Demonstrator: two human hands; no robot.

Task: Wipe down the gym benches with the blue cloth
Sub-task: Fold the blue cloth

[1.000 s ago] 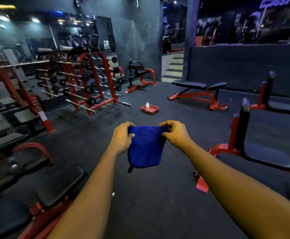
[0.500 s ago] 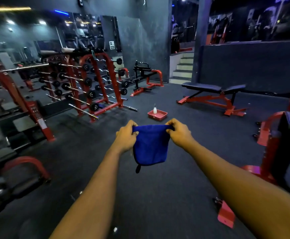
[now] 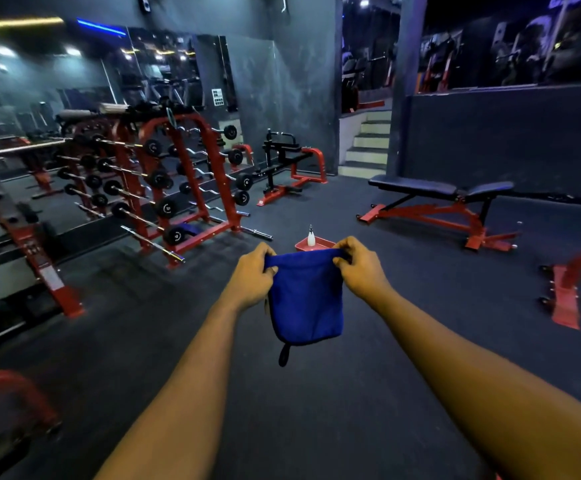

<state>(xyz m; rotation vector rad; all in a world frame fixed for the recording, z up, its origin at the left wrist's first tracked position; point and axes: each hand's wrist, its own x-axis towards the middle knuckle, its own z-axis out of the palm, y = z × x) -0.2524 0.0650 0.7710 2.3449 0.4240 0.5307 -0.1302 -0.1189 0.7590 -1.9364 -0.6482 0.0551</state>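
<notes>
Presently, the blue cloth [image 3: 306, 299] is held in the air before the body, well apart from the flat bench [image 3: 420, 187] near the far wall. Its top corners are pinched by the curled fingers of the left hand [image 3: 252, 275] and right hand [image 3: 361, 268], apparently to spread it for wiping. It hangs slack, deep blue, with a dark loop at its lower left corner.

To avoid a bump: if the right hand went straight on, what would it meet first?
Likely the tray with the bottle, beyond the cloth the right hand grips; depth unclear.
</notes>
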